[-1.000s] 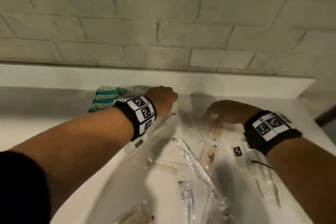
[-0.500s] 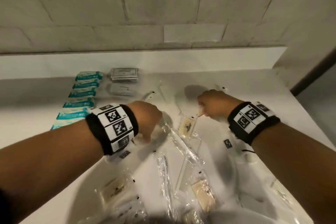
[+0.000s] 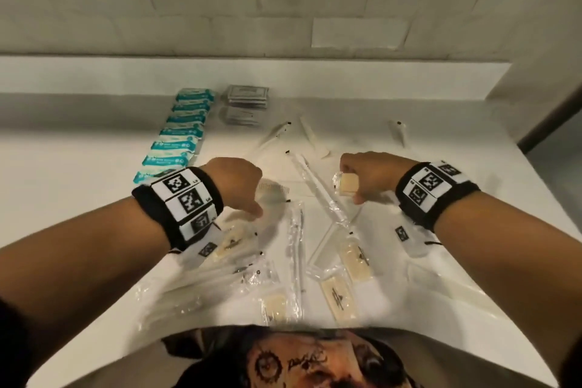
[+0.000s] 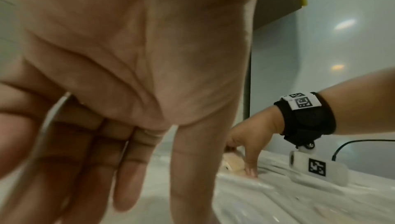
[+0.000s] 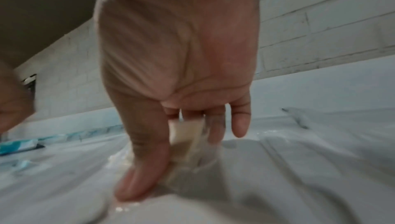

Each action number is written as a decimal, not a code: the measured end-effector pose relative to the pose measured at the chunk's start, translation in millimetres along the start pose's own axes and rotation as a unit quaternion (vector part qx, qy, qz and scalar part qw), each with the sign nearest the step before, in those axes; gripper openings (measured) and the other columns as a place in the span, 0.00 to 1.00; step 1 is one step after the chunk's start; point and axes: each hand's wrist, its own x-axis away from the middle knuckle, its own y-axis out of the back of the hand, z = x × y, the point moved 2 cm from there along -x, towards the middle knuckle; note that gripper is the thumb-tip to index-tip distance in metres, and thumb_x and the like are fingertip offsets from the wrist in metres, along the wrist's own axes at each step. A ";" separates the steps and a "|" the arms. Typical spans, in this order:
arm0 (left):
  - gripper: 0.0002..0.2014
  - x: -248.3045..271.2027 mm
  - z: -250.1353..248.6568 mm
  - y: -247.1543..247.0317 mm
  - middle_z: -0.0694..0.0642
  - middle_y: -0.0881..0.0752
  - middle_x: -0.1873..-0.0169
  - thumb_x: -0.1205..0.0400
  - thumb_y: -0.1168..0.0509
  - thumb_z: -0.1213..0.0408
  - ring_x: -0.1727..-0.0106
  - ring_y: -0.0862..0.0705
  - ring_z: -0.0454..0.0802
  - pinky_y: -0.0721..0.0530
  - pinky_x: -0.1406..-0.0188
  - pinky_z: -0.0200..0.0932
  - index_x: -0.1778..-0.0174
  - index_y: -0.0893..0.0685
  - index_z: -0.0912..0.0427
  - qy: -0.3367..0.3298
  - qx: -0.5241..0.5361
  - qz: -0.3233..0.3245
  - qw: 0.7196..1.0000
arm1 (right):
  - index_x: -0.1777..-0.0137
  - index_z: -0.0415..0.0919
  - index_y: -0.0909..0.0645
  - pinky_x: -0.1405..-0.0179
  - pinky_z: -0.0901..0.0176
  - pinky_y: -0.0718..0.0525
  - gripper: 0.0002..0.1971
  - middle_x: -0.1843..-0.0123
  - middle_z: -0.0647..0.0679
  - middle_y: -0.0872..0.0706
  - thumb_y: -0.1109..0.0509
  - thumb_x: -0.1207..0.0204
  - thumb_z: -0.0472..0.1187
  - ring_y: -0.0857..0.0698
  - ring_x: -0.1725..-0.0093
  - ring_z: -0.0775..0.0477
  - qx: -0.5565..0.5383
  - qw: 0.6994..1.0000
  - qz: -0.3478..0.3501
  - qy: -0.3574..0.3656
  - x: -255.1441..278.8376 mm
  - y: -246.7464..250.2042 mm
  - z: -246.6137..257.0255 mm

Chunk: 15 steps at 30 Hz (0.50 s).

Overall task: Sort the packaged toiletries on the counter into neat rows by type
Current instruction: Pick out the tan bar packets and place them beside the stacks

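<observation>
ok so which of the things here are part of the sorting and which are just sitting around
Part of the job:
- teal packets in a row
- grey sachets
- cream soap packet, pinched in right hand
- clear wrapped items
- left hand

Just there:
- white counter
- brick wall

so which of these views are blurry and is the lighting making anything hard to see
Head view: dim, warm light; the clear plastic packets glare and blend into the white counter, and edges curve from the wide lens. Left wrist view: the left hand is close and soft. Right wrist view: the right hand and its cream soap bar packet are motion-smeared.
</observation>
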 end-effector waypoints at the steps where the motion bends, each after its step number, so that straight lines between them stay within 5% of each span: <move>1: 0.29 8.3 0.7 -9.9 0.50 0.17 0.54 0.30 0.30 0.36 0.55 0.21 0.50 0.24 0.60 0.43 0.45 0.21 0.56 0.009 -0.011 0.025 1.000 | 0.47 0.55 0.28 0.54 0.52 0.21 0.24 0.48 0.54 0.19 0.19 0.38 0.51 0.21 0.54 0.50 0.008 1.000 -0.004 -0.010 7.0 -0.5 -0.4; 5: 0.32 28.9 -6.2 -49.4 0.50 0.18 0.51 0.31 0.25 0.43 0.52 0.18 0.51 0.21 0.58 0.44 0.38 0.27 0.56 0.045 0.080 0.041 0.995 | 0.37 0.42 0.23 0.49 0.55 0.20 0.23 0.41 0.46 0.17 0.25 0.28 0.52 0.22 0.51 0.47 -0.018 0.999 -0.011 -0.038 34.4 7.5 4.7; 10: 0.20 38.3 -3.3 -56.6 0.53 0.16 0.48 0.26 0.27 0.51 0.54 0.19 0.49 0.22 0.56 0.43 0.45 0.23 0.56 0.057 0.188 0.006 0.980 | 0.28 0.40 0.30 0.65 0.60 0.20 0.28 0.46 0.47 0.17 0.28 0.23 0.50 0.20 0.63 0.52 -0.177 0.984 0.006 -0.001 75.9 2.5 32.7; 13: 0.13 47.2 -8.4 -48.8 0.54 0.18 0.53 0.26 0.28 0.53 0.52 0.20 0.53 0.26 0.58 0.43 0.56 0.22 0.57 0.005 0.224 -0.108 0.969 | 0.26 0.42 0.32 0.57 0.53 0.16 0.28 0.42 0.47 0.18 0.31 0.22 0.52 0.16 0.58 0.47 -0.250 0.968 -0.017 0.017 92.7 -3.1 38.6; 15: 0.14 62.3 -23.1 -39.3 0.53 0.19 0.56 0.27 0.26 0.54 0.53 0.20 0.53 0.26 0.58 0.44 0.55 0.19 0.59 -0.064 0.275 -0.127 0.951 | 0.33 0.43 0.26 0.55 0.51 0.14 0.22 0.46 0.49 0.17 0.30 0.23 0.51 0.14 0.56 0.46 -0.313 0.948 -0.035 0.031 101.9 -6.8 37.1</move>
